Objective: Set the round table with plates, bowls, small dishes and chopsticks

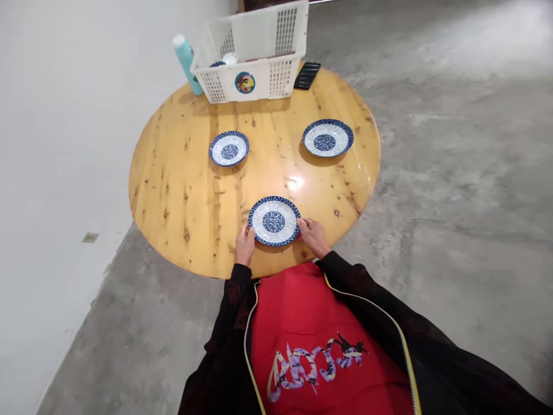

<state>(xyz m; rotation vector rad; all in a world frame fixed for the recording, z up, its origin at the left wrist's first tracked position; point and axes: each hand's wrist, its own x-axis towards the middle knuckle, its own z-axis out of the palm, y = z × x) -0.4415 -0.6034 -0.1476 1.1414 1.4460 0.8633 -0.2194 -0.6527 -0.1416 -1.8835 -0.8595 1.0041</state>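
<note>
A blue-and-white plate (pixel 273 221) is at the near side of the round wooden table, between my two hands. My left hand (pixel 245 244) grips its left rim, thumb on top. On the opposite rim, my right hand (pixel 313 235) is closed with the thumb over the edge. The fingers beneath the plate are mostly hidden, and I cannot tell whether it rests fully on the wood. Farther off lie two more plates in the same pattern: a left plate (pixel 228 148) near the table's middle and a right plate (pixel 328 138).
A white plastic basket (pixel 259 86) stands at the table's far edge, with a white item and something dark blue inside. Left of it is a turquoise bottle (pixel 186 62); right of it lies a black ridged tray (pixel 307 75). A white wall (pixel 64 144) runs along the left.
</note>
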